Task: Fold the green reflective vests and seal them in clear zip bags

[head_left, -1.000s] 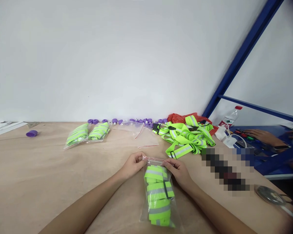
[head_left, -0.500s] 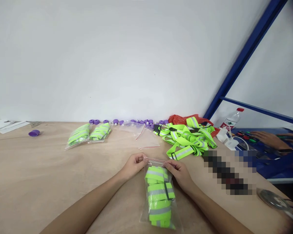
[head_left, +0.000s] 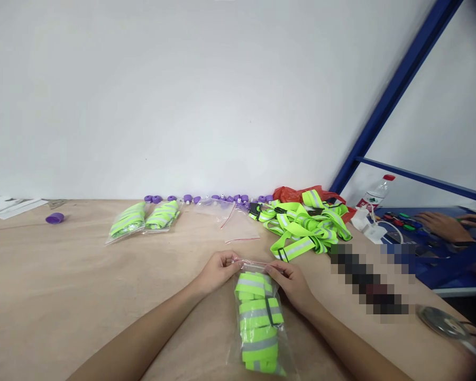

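Observation:
A clear zip bag lies in front of me with a folded neon-green reflective strap inside, a black slider showing on its right side. My left hand pinches the upper left corner of the bag's zip edge. At the upper right of that edge, my right hand is closed on the plastic, thumb on top. Beyond my hands, flat empty zip bags rest on the table. A tangled heap of loose reflective straps with black buckles lies to their right.
Two filled bags lie at the back left. Purple caps line the wall, and one purple cup-shaped piece sits far left. A red plastic bag, a bottle and a metal dish are on the right. Another person's hand is beyond.
My left thumb has shifted slightly right along the bag's top edge. Both hands keep hold of the bag. The other person's hand at the right has moved a little.

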Demonstrator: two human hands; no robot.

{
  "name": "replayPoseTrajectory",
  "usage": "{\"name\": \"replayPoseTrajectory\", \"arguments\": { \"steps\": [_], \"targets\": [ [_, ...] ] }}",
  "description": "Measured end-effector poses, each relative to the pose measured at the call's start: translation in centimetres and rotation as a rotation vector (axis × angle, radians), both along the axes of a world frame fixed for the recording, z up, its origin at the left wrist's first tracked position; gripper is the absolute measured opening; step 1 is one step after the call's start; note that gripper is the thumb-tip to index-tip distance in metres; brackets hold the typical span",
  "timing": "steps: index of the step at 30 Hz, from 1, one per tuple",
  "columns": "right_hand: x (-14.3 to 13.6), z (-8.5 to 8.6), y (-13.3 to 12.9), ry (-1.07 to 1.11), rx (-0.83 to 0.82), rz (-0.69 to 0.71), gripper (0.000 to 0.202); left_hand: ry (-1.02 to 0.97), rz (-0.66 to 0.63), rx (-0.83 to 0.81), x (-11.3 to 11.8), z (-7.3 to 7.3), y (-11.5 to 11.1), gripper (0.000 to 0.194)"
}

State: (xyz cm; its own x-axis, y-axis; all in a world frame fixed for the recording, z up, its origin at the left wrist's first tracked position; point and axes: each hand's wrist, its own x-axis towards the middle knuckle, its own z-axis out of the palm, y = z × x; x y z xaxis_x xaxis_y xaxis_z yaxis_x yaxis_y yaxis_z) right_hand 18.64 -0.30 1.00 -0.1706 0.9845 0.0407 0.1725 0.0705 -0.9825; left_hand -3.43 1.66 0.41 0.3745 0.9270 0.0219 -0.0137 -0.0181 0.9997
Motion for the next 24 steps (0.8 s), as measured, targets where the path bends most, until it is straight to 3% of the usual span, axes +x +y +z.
{"name": "replayPoseTrajectory", "arguments": {
  "steps": [12,24],
  "targets": [
    [0.27,-0.22,0.12,0.015,0.045,-0.086,0.045,-0.085,0.055,-0.07,0.05,-0.17,0.05,0.054],
    [0.31,-0.45,0.07,0.025,0.059,-0.077,0.047,-0.143,0.083,-0.102,0.07,-0.18,0.0,0.055]
  ]
}}
